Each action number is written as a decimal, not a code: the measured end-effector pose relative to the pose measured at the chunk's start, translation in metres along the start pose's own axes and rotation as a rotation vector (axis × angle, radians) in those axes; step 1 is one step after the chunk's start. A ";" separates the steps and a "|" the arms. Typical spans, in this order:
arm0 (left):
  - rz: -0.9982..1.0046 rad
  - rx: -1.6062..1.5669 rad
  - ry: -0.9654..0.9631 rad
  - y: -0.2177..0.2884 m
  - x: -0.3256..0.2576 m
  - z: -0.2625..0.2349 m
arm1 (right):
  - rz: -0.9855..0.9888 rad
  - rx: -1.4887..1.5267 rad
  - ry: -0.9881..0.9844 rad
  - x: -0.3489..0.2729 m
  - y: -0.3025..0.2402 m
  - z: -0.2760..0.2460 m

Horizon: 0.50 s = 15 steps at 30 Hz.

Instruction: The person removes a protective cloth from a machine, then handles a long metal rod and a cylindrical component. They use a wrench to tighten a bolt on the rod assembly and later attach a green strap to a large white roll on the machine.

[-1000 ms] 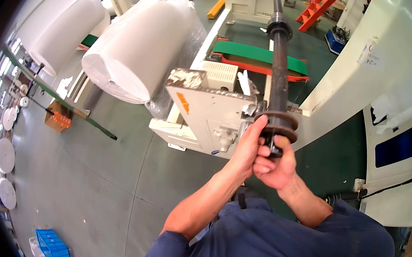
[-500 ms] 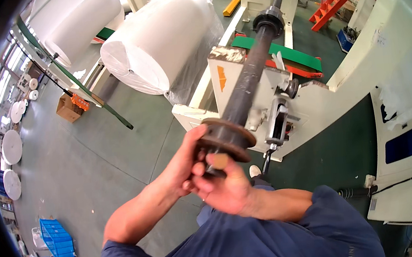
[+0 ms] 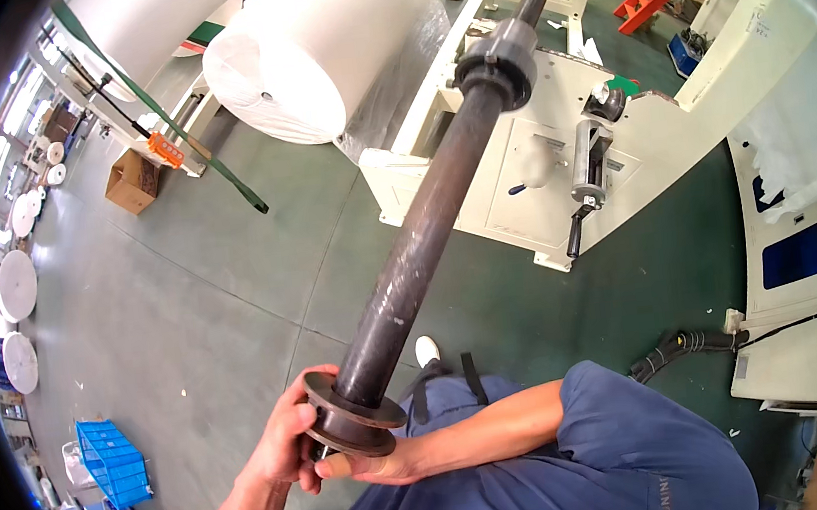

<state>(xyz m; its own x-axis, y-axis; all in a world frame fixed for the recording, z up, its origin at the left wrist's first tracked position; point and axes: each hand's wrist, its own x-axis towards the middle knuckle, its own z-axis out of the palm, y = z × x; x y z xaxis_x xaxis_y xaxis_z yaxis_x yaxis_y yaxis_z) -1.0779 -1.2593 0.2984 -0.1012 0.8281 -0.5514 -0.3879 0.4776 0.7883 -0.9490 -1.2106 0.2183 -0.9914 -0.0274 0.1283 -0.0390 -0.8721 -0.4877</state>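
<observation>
the smooth grey-green floor (image 3: 219, 345) runs past a blue plastic crate (image 3: 114, 463). the left hand (image 3: 280, 433) bends its fingers round the edge of a brownish, double-rimmed flange (image 3: 349, 426); the right hand (image 3: 386, 464) sits beneath, fingers mostly hidden, so i can't tell how closed. the dark, scuffed cylindrical shaft (image 3: 417, 239) slants from there up across the cream metal frame (image 3: 496, 191).

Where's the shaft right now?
In the head view, the shaft slants from low left of centre, its flanged end in the left hand and right hand, up and right past the cream frame.
</observation>
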 end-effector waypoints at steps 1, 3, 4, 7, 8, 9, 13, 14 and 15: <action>0.016 0.052 0.017 -0.004 -0.006 -0.003 | 0.053 -0.207 -0.059 -0.001 0.005 -0.011; 0.112 0.106 0.084 -0.016 -0.016 -0.005 | -0.028 -0.969 -0.316 -0.017 0.008 -0.023; 0.079 0.140 0.087 -0.014 -0.024 -0.006 | 0.252 -1.095 -0.497 -0.025 0.007 -0.034; 0.100 0.247 0.102 -0.018 -0.036 -0.013 | 0.634 -1.177 -0.107 -0.064 -0.069 -0.102; 0.125 0.292 0.118 -0.015 -0.036 -0.012 | 0.411 -1.232 0.339 -0.085 -0.103 -0.122; 0.150 0.336 0.141 -0.011 -0.037 -0.008 | 0.216 -1.304 0.577 -0.103 -0.141 -0.177; 0.598 0.690 0.300 0.006 -0.031 0.019 | -0.445 -0.753 1.105 -0.150 -0.317 -0.217; 0.686 0.908 0.267 0.011 -0.033 0.022 | -0.489 -0.631 1.185 -0.139 -0.346 -0.214; 0.764 1.126 0.232 0.014 -0.034 0.026 | -0.526 -0.505 1.264 -0.127 -0.369 -0.208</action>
<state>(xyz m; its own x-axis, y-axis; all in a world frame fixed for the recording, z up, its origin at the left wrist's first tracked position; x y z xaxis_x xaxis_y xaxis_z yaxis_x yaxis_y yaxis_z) -1.0564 -1.2733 0.3351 -0.1436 0.9751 0.1688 0.7644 0.0010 0.6447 -0.8351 -0.7835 0.2023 -0.2853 0.9053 -0.3147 -0.1992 -0.3772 -0.9045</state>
